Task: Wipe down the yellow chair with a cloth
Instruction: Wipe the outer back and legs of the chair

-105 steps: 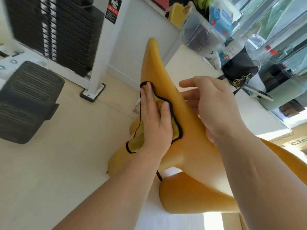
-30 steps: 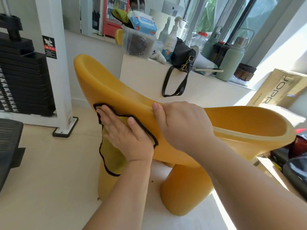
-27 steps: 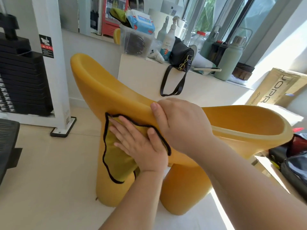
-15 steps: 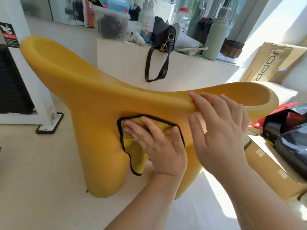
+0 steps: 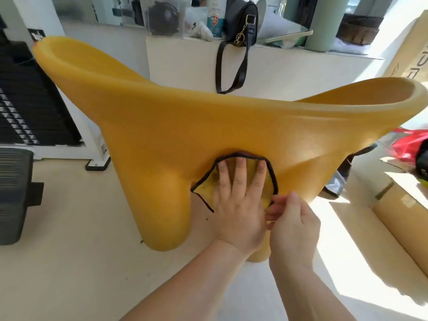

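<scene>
Under chair [image 5: 208, 126]: left fingers [image 5: 238, 172] spread on cloth [image 5: 206, 188]; right fingers [image 5: 274, 210] curled, grip unclear; bin [image 5: 145, 22] holds dark bundle [image 5: 163, 19].

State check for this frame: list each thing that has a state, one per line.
Yellow moulded plastic chair: upright on the floor, being wiped.
Yellow black-edged cloth: pressed against the chair's side, lower corner loose.
Left hand: flat, fingers straight, pressing the cloth.
Right hand: fingers curled at the cloth's edge; grip unclear.
Black handbag: on the ledge, strap hanging over.
</scene>
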`<state>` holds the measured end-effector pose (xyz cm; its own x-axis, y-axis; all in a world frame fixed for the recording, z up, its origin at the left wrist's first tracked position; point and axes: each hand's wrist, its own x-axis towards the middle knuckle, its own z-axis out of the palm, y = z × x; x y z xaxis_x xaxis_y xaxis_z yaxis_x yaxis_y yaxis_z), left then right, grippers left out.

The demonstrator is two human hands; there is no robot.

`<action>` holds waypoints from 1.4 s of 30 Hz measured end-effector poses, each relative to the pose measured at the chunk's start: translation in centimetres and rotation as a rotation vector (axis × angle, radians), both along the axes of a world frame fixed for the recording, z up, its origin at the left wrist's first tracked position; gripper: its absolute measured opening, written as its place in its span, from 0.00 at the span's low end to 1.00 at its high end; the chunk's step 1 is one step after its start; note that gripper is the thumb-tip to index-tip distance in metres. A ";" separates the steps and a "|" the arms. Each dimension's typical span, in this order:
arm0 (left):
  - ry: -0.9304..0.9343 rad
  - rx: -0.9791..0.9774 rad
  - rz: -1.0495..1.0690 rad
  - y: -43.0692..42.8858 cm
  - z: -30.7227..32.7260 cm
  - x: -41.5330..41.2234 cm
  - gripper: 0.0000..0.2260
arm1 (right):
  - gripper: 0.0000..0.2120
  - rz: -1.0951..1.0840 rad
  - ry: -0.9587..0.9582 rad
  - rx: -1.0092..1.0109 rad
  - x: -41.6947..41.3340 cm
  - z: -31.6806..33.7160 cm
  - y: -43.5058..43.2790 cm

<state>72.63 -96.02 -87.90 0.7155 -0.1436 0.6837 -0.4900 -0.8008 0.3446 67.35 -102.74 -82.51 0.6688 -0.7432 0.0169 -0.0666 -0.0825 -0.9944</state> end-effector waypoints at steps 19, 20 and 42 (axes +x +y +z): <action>-0.093 0.544 0.106 17.9 2.1 2.0 0.28 | 0.18 0.446 -0.255 1.280 5.4 -0.5 9.7; -0.075 0.542 0.100 18.8 2.2 2.1 0.29 | 0.23 0.445 -0.265 1.233 5.0 0.4 10.2; -0.451 0.109 0.158 18.8 7.5 3.1 0.33 | 0.39 0.203 -0.380 -1.216 4.6 -1.6 10.8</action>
<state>75.72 -77.21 -80.39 0.3700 -0.1453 0.9176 -0.4402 -0.8972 0.0355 71.98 -91.93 -84.09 0.5714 -0.0027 0.8207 0.3224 -0.9189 -0.2275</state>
